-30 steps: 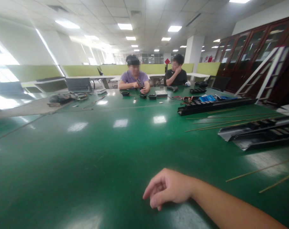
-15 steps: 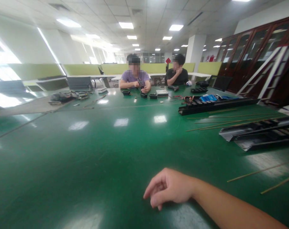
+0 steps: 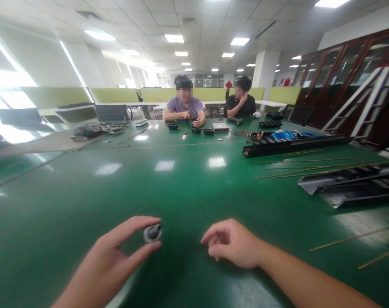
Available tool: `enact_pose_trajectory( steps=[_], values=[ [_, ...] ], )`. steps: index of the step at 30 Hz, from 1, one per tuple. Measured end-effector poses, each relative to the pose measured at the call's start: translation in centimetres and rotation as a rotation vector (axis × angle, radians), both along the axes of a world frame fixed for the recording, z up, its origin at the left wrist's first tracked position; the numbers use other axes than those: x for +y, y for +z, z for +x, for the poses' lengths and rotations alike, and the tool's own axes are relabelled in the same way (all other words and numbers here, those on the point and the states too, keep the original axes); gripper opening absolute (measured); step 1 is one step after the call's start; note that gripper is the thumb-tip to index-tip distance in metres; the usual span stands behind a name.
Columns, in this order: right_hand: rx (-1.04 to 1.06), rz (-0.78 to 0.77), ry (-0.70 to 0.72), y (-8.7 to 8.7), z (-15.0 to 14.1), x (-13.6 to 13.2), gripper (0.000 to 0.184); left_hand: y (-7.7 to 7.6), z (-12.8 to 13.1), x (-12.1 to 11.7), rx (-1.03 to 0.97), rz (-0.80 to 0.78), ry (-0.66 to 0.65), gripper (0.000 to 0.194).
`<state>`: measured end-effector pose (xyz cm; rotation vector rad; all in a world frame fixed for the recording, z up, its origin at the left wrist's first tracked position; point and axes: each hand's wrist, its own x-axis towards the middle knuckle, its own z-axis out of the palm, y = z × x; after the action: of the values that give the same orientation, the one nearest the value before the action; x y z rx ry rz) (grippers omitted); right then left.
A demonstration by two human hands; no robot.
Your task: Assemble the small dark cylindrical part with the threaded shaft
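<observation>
My left hand [image 3: 117,252] is over the near part of the green table [image 3: 181,188], left of the middle. Between its thumb and index finger it grips a small round piece [image 3: 152,234], pale around the rim with a dark centre, too blurred to name. To the right of it, my right hand [image 3: 234,244] hovers with loosely bent fingers. A gap shows between its thumb and index finger, and I see nothing in it. The two hands are apart.
Black metal channels [image 3: 358,188] and thin brass-coloured rods [image 3: 338,239] lie on the right. A longer black channel [image 3: 293,145] rests farther back beside blue packets [image 3: 282,135]. Two people [image 3: 184,102] sit across the table, near small black boxes [image 3: 208,131].
My left hand has come into view from the lower left with the small round piece in its grip. My right hand has shifted slightly right. The view has tilted up a little.
</observation>
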<state>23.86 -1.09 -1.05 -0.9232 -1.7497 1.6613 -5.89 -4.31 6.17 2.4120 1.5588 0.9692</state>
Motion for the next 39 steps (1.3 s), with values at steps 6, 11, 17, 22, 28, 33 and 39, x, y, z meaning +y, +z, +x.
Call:
enact_pose_trajectory(
  steps=[6,11,17,22,28,33,39],
  values=[
    [-0.199,0.433,-0.245,0.2,0.6,0.2,0.036,-3.7,6.9,2.7,0.046,-0.185,-0.305,0.03],
    [-0.253,0.412,-0.29,0.1,0.7,0.2,0.05,-7.1,5.8,3.3,-0.006,-0.1,-0.294,0.043],
    [-0.278,0.453,-0.222,0.6,0.7,-0.5,0.047,-6.0,6.0,3.0,-0.076,-0.058,-0.245,0.026],
    [-0.293,0.454,-0.231,0.7,0.6,-0.6,0.04,-5.7,6.7,2.6,-0.088,-0.086,-0.319,0.024],
    [-0.287,0.469,-0.198,0.7,0.7,-0.6,0.035,-6.1,7.3,2.0,-0.068,-0.073,-0.419,0.023],
    [-0.292,0.535,-0.13,1.0,0.6,-0.8,0.025,-5.9,7.7,1.7,-0.093,-0.085,-0.432,0.02],
    [-0.29,0.566,-0.113,1.0,0.5,-1.1,0.015,-6.1,7.7,1.5,-0.121,-0.089,-0.421,0.023]
  ],
)
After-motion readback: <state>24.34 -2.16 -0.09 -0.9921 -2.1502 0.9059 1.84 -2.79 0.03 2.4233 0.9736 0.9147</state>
